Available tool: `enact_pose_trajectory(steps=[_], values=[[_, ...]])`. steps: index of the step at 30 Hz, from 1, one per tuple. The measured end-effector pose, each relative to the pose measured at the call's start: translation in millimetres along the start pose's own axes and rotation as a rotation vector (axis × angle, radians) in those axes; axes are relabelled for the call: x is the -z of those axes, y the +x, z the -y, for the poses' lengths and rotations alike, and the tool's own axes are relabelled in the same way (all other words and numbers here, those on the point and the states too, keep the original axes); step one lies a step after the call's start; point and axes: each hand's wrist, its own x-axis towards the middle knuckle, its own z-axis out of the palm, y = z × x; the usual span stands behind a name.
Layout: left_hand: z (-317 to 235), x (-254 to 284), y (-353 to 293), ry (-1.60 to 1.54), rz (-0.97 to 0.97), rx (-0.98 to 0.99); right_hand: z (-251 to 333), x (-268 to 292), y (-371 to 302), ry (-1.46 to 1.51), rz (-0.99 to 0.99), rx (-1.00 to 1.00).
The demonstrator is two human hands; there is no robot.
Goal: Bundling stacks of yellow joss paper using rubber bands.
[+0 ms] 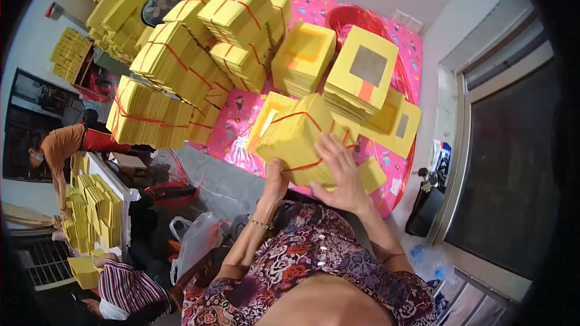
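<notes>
At the near edge of a pink patterned plastic-covered table point(234, 119): a red-strapped block of flat yellow card-like sheets point(296, 142), tilted between both palms

The person's left hand point(275, 184) is at the block's near left corner, thumb upright against the edge; its fingers are hidden, so how firmly they close cannot be told. The right hand point(339, 172) is spread, fingers laid along the block's right side and thumb well apart from them, touching rather than wrapped around it. The block lies just beyond the wrists, its bulk reaching away from the body. Two hands are probably used because it is thick and tilted, and one side alone would let it tip. Thin red plastic strips cross it, seemingly to keep the many sheets from sliding apart.

Behind and to the left, tall piles of strapped yellow bundles point(166, 78) rise in layers; their bindings likely make such stacking possible. Beyond the block, to the right, a stack of yellow sheets with a grey square window and an orange patch point(365, 72) shows no strap, its flat faces apparently keeping it steady. At the far right, a loose coil of red strips point(386, 27) spills from a round red basin point(339, 18).
</notes>
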Motion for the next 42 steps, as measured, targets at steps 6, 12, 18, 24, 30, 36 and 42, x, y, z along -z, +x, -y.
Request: enact_pose_trajectory(steps=[6, 12, 18, 24, 30, 36, 42], values=[[-23.3, 23.2, 27.8, -0.326, 0.006, 0.145, 23.4, -14.2, 41.1, -0.054, 0.207, 0.173], [-38.4, 46.9, 49.3, -0.432, 0.098, 0.243, -3.1, -16.5, 68.2, -0.030, 0.001, -0.065], [-69.1, 63.3, 91.0, -0.401, 0.138, 0.358, -39.2, -50.5, 69.7, 0.984, 0.257, -0.610], [-126.8, 24.0, 149.5, -0.408, 0.401, 0.407, -54.4, -48.5, 88.8, 1.286, 0.003, -0.557], [-144.8, -20.4, 184.8, -0.439, 0.552, 0.415, -71.8, -20.9, 120.9, 1.398, -0.187, -0.524], [-106.8, -59.0, 206.7, -0.224, 0.361, 0.195, -73.5, -18.0, 166.6, 1.291, -0.408, -0.561], [-62.6, -57.1, 254.9, -0.396, 0.300, 0.315, -102.0, -24.4, 201.9, 1.020, -0.406, -0.618]])
